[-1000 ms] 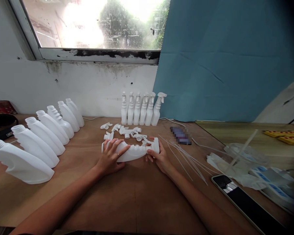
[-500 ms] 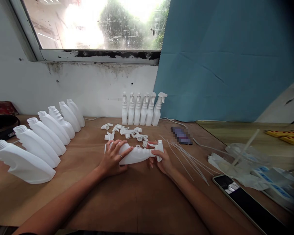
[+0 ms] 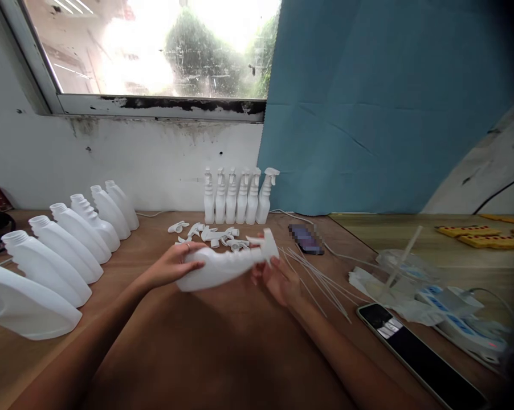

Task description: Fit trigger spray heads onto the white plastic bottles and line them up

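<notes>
A white spray bottle (image 3: 223,267) lies nearly level above the table, its neck end tilted slightly up to the right. My left hand (image 3: 178,265) is closed round its base end, thumb along the near side. At the other end sits a white trigger head (image 3: 269,246) on the neck. My right hand (image 3: 280,279) is under and beside that head, fingertips against the neck, slightly blurred. Just beyond the bottle, several loose trigger heads (image 3: 214,234) lie in a pile.
Several open white bottles (image 3: 71,228) stand in a row on the left. By the wall are several bottles with trigger heads (image 3: 242,199). To the right lie thin white tubes (image 3: 321,279), a blurred-out phone (image 3: 305,238), a larger phone (image 3: 415,353), a power strip (image 3: 466,330) and a plastic cup (image 3: 404,267).
The bottle has lifted and tilted, its trigger end higher. My left hand has shifted towards the base, and my right hand has slid lower on the trigger head. The whole view has turned slightly right.
</notes>
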A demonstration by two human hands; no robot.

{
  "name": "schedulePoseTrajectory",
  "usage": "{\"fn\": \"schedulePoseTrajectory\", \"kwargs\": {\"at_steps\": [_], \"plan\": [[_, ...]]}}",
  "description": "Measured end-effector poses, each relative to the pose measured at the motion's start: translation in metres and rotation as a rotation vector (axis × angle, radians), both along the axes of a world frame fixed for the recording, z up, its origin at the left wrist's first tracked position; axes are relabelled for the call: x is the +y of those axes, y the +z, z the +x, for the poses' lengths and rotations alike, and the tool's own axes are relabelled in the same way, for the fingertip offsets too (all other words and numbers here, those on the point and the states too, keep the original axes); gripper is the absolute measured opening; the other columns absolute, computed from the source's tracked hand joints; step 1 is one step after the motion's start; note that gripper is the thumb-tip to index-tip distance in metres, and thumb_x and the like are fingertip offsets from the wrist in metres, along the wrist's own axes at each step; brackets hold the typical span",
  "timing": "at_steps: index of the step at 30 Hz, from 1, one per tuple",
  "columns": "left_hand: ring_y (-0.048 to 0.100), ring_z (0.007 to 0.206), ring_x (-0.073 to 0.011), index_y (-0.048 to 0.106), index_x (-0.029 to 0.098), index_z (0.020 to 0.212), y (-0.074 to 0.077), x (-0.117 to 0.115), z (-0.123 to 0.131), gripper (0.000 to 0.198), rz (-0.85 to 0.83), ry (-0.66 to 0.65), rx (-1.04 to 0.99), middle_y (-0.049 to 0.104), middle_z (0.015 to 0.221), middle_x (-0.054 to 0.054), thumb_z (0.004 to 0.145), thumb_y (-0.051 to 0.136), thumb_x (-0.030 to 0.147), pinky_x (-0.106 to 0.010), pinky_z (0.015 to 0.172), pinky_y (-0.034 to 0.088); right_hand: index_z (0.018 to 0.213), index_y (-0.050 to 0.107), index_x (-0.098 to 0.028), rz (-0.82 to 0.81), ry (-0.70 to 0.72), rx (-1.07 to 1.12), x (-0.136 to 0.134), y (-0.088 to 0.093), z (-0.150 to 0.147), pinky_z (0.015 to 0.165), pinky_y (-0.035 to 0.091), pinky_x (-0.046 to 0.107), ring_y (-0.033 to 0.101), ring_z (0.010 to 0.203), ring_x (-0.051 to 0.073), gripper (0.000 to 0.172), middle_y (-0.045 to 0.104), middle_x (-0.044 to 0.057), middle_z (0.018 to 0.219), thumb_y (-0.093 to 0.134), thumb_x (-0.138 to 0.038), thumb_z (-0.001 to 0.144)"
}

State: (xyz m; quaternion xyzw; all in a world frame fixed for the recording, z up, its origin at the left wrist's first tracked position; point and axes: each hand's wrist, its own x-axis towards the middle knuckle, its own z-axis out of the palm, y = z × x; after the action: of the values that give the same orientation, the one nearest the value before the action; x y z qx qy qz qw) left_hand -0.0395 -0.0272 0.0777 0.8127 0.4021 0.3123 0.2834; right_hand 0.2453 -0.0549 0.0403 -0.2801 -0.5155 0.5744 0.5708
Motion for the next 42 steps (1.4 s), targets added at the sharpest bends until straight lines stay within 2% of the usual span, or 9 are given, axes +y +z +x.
{"fn": "schedulePoseTrajectory", "kwargs": {"at_steps": [2,5,9,11,16,19,24,35,42], "plan": [[0.061,0.101,-0.0243,0.056,0.020,0.119,-0.004,0.024,-0.009,0.048,-0.017,0.177,-0.290,0.063,0.116,-0.008,0.078,0.061,0.045,-0.032,0.080,0.051,0.131,0.045,-0.027,0.071,-0.065,-0.095,0.004,-0.003,0.000,0.062,0.053,0.034,0.060,0.075,0.017,0.048,0.051,0.010,0.125,0.040,-0.046,0.087],[0.062,0.097,-0.0207,0.051,0.016,0.117,-0.008,0.071,-0.020,0.048,0.096,0.458,-0.609,0.063,0.110,-0.009,0.077,0.062,0.041,-0.031,0.081,0.051,0.120,0.056,-0.025,0.206,-0.224,-0.517,0.014,-0.019,0.001,0.075,0.052,0.037,0.060,0.080,0.017,0.038,0.047,0.009,0.127,0.050,-0.040,0.086],[0.063,0.087,-0.0154,0.049,0.016,0.102,-0.008,0.136,-0.025,0.042,0.194,0.894,-0.463,0.061,0.104,-0.006,0.068,0.069,0.030,-0.026,0.076,0.049,0.117,0.060,-0.022,0.445,-0.331,-1.091,0.018,-0.042,0.000,0.101,0.037,0.044,0.048,0.116,0.026,0.033,0.045,0.012,0.131,0.053,-0.031,0.085],[0.062,0.082,-0.0154,0.048,0.016,0.097,-0.007,0.162,-0.021,0.040,0.183,0.988,-0.391,0.060,0.099,-0.006,0.066,0.070,0.028,-0.026,0.074,0.048,0.127,0.053,-0.023,0.480,-0.306,-1.237,0.015,-0.045,-0.003,0.104,0.032,0.045,0.039,0.125,0.027,0.041,0.041,0.012,0.137,0.052,-0.033,0.087],[0.058,0.078,-0.0164,0.047,0.017,0.086,-0.019,0.204,0.001,0.036,0.153,1.018,-0.298,0.058,0.084,-0.002,0.061,0.073,0.024,-0.028,0.074,0.044,0.142,0.032,-0.031,0.515,-0.125,-1.444,0.010,-0.043,-0.012,0.102,0.027,0.054,0.032,0.128,0.031,0.055,0.032,0.009,0.148,0.043,-0.047,0.091],[0.056,0.079,-0.0173,0.046,0.018,0.082,-0.033,0.219,0.013,0.034,0.137,1.018,-0.260,0.055,0.081,-0.001,0.061,0.073,0.023,-0.029,0.076,0.043,0.143,0.031,-0.032,0.508,-0.043,-1.489,0.010,-0.040,-0.012,0.101,0.025,0.056,0.033,0.127,0.033,0.054,0.033,0.007,0.149,0.037,-0.051,0.092],[0.055,0.080,-0.0180,0.045,0.018,0.083,-0.052,0.233,0.024,0.037,0.103,1.024,-0.228,0.052,0.080,-0.001,0.062,0.074,0.026,-0.030,0.074,0.043,0.140,0.036,-0.031,0.505,-0.037,-1.461,0.010,-0.035,-0.011,0.101,0.025,0.055,0.033,0.126,0.032,0.053,0.038,0.006,0.146,0.038,-0.051,0.092],[0.056,0.081,-0.0193,0.047,0.016,0.089,-0.058,0.240,0.026,0.043,0.097,0.955,-0.101,0.054,0.084,-0.003,0.062,0.076,0.035,-0.030,0.072,0.043,0.135,0.043,-0.028,0.531,-0.055,-1.433,0.012,-0.037,-0.012,0.098,0.030,0.051,0.036,0.121,0.031,0.050,0.041,0.007,0.143,0.043,-0.050,0.091],[0.061,0.087,-0.0232,0.052,0.014,0.104,-0.059,0.222,0.010,0.046,0.073,0.825,0.073,0.062,0.101,-0.012,0.070,0.069,0.040,-0.031,0.072,0.046,0.130,0.048,-0.024,0.563,-0.082,-1.384,0.012,-0.038,-0.012,0.099,0.032,0.047,0.039,0.119,0.029,0.045,0.047,0.008,0.135,0.050,-0.043,0.089]]}}
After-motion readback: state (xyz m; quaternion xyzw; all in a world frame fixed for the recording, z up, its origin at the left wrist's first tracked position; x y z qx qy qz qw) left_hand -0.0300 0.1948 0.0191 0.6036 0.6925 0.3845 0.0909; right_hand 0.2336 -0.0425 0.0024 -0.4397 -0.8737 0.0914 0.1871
